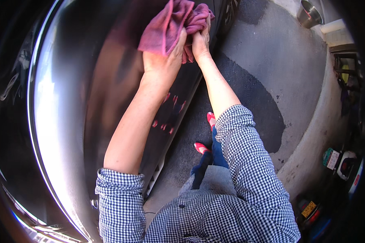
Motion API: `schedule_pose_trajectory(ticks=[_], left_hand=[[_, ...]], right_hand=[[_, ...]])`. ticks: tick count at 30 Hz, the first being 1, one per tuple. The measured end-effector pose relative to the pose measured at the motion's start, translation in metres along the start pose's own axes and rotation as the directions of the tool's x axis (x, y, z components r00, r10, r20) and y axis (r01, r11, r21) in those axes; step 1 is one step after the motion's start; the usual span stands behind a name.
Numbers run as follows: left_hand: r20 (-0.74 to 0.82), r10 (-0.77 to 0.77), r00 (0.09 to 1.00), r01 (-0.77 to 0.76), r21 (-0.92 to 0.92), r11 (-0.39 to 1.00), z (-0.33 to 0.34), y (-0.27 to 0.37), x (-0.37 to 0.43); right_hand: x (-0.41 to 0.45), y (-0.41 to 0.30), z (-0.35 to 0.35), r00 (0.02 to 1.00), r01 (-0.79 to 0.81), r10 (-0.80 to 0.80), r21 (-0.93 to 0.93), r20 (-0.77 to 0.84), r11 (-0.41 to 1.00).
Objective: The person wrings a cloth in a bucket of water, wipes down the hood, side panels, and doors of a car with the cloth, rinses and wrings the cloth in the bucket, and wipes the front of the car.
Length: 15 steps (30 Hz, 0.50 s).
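A pinkish-purple cloth (170,25) is bunched between my two hands at the top of the view. My left hand (162,57) grips its lower part, with the thumb up along the fabric. Just to the right, my right hand (202,41) holds the twisted end of the same cloth; some fingers of both hands are hidden by the folds. Both hands are in front of the glossy dark side of a car (109,82), which shows blurred reflections. Whether the cloth touches the car body, I cannot tell.
Dark, partly wet-looking pavement (255,100) lies beside the car, with my red shoes on it. A metal bucket (310,15) stands at the upper right. Parked motor scooters (346,165) line the lower right, and a rack-like stand (348,70) is at the right edge.
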<state>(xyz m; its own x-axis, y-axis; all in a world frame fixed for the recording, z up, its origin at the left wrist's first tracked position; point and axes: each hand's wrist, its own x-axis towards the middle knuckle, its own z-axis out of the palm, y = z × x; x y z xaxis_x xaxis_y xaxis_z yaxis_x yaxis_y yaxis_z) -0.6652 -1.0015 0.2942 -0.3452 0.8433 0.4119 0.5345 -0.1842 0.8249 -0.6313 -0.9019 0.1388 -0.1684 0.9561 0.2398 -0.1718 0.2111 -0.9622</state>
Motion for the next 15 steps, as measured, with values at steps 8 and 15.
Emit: schedule_pose_trajectory(ticks=[8,15], left_hand=[[0.689,-0.138,0.712,-0.694,0.720,0.016,0.038,-0.056,-0.097],[0.727,-0.369,0.579,-0.720,0.668,0.188,-0.027,-0.050,-0.244]], right_hand=[[-0.133,0.107,-0.010,0.788,-0.559,0.609,0.525,0.095,0.642],[-0.326,0.081,0.023,0.700,-0.697,0.714,0.202,-0.015,0.688]])
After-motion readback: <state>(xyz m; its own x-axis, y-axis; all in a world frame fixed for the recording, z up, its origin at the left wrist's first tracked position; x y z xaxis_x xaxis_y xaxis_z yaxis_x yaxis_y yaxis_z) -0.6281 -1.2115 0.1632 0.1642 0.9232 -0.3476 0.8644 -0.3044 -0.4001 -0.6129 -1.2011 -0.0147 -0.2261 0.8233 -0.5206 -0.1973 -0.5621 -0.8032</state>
